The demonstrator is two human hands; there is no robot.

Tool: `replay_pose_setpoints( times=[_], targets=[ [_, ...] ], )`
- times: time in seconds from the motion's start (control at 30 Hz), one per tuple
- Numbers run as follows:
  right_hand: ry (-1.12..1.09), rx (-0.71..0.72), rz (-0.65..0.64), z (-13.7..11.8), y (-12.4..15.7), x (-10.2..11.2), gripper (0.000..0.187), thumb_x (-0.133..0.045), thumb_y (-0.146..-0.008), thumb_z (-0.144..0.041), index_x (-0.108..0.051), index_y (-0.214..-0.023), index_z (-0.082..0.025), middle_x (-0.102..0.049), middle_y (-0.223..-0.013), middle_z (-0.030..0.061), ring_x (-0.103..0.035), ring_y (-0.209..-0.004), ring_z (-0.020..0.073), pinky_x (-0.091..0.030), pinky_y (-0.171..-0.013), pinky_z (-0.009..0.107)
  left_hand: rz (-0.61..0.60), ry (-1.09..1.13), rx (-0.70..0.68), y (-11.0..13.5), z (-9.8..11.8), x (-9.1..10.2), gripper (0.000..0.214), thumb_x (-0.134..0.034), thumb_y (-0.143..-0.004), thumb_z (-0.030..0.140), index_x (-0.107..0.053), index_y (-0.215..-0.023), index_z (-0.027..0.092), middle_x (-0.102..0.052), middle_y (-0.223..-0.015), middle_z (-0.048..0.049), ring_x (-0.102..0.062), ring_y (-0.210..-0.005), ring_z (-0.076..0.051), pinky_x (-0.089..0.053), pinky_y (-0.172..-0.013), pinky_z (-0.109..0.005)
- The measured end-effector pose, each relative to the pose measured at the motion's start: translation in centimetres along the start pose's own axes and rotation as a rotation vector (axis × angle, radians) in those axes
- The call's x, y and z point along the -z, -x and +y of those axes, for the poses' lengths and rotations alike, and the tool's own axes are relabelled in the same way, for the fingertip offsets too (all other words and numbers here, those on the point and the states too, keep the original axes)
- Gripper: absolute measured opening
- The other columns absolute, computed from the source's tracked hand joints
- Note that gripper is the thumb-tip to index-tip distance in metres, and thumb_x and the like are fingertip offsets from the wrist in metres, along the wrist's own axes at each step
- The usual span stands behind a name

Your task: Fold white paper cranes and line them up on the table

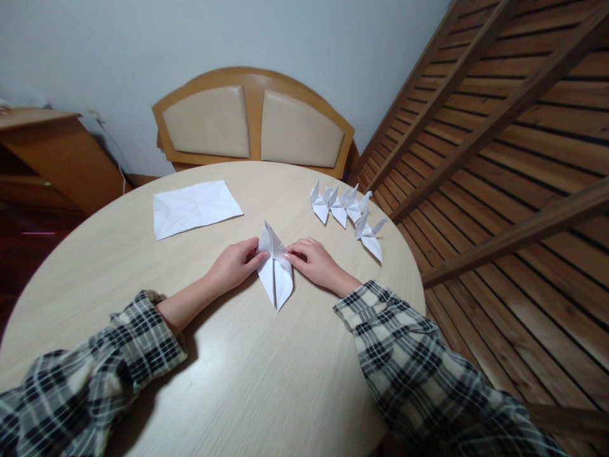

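A partly folded white origami paper (281, 279) lies near the middle of the table, a pointed diamond shape with a slit down its near half and a flap lifted at the far end. My left hand (240, 260) pinches its left edge between thumb and fingers. On the opposite edge, my right hand (314, 257) holds the paper the same way, thumb nearest me. The fingertips under and behind the paper are partly hidden.
Several folded white paper cranes (339, 206) stand in a group at the table's right side. A flat creased sheet of paper (195, 206) lies at the far left. Beyond the round table (228, 381) is a padded wooden headboard (257, 120); wooden slats (523, 158) rise on the right.
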State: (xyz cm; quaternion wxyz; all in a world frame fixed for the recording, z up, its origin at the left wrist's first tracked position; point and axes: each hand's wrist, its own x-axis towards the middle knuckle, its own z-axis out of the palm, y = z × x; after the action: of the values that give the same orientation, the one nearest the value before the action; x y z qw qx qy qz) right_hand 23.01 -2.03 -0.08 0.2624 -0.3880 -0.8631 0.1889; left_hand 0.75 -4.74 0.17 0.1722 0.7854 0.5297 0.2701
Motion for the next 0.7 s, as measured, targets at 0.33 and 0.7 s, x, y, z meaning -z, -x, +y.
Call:
replay_pose_setpoints(
  times=[0.33,0.7],
  targets=[
    [0.03,-0.062,0.033,-0.2,-0.28,-0.56,0.017,-0.057,-0.096,-0.028,-0.067,-0.085,-0.02,-0.069,-0.088,0.0019,-0.057,-0.089,0.0171,-0.038,-0.084,0.031,0.001,-0.004,-0.031,0.08,0.13,-0.03,0.022,-0.051,-0.091,0.033,-0.046,-0.073,0.021,-0.051,-0.063,0.002,-0.045,-0.056,-0.013,-0.031,-0.055,-0.028],
    [0.066,-0.104,0.064,-0.31,-0.47,-1.02,0.021,-0.058,-0.094,-0.03,-0.061,-0.077,-0.02,-0.064,-0.08,0.0008,-0.054,-0.084,0.0174,-0.035,-0.078,0.029,-0.004,-0.01,-0.021,0.1,0.34,-0.05,0.026,-0.05,-0.092,0.035,-0.042,-0.07,0.021,-0.049,-0.062,0.0025,-0.044,-0.056,-0.014,-0.029,-0.056,-0.028]
  ],
)
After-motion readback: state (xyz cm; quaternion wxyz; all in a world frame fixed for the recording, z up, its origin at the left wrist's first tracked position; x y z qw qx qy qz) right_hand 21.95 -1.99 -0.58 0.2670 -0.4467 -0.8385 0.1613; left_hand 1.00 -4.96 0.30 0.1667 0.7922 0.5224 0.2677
